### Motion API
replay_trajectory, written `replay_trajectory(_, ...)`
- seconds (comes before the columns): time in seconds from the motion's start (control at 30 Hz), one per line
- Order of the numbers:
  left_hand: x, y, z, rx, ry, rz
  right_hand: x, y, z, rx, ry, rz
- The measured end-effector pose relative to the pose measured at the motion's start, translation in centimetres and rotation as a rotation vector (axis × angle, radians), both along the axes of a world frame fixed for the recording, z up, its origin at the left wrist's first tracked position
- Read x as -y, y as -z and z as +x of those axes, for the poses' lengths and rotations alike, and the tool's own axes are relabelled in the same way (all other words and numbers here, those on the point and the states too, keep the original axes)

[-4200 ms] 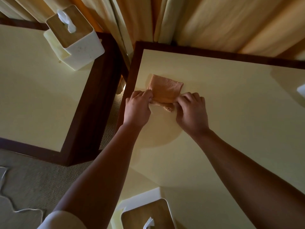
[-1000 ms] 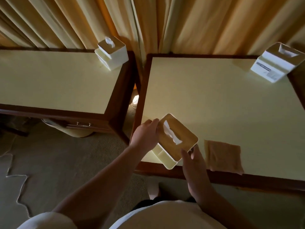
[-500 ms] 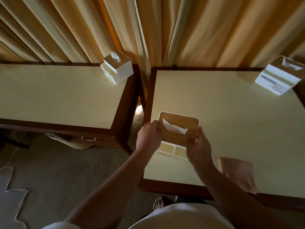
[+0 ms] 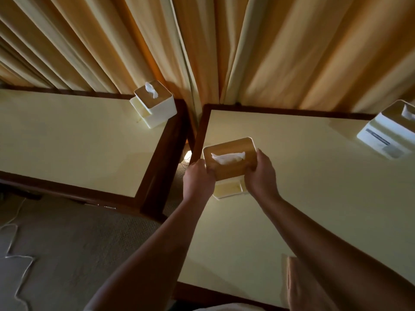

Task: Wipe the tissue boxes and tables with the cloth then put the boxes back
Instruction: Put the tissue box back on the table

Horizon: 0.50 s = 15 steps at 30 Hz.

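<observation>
Right now both hands grasp the white plastic tissue box with the pale wooden lid (image 4: 231, 161): the left hand (image 4: 198, 181) is wrapped around its left end, the right hand (image 4: 260, 176) around its right end, fingers curled over the lid's edges. A white tissue (image 4: 228, 158) sticks up from the slot between them. Whether the box is resting on the cream-topped, dark-wood-edged counter (image 4: 314, 187) or hovering just above it, I cannot tell; its lower white tray peeks out under the hands.

Judging from this, the main risk is the lid. The grip seems to bear largely on the wooden top, and if that top is loose, a squeeze or a tilt could lift it free of the white body, letting the body drop or skew. A second risk lies just to the left of the left hand: the box sits close to the counter's dark edge and the gap beside it, so a placement drifting leftward could leave it overhanging and liable to tip toward the floor.

The folded tan cloth (image 4: 292, 286) lies well back, beneath the right forearm near the person's body; a forearm drawn back carelessly could drag it off the near edge.

Further ahead and left of the left hand, a second white tissue box with a wooden lid (image 4: 153, 104) stands on the neighbouring cream counter (image 4: 67, 140); far to the right of the right hand, a third white box (image 4: 388, 133) sits by the curtain. Neither looks threatened.
</observation>
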<state>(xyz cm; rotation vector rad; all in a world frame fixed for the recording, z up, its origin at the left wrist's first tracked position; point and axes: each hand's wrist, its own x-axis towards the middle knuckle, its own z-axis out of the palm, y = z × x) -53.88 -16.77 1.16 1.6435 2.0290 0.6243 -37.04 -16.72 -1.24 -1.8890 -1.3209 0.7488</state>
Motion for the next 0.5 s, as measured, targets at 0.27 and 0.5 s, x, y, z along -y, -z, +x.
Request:
replay_trajectory(0.27,-5.8,1.1,0.2,-0.003,-0.075,-0.063,-7.2,0.8,-0.8,-0.018,-0.073,-0.037)
replay_trajectory(0.5,-10.8,2.1,0.2,0.019,-0.120,-0.034,-13.8,1.5,-1.4,-0.045,-0.100,-0.088)
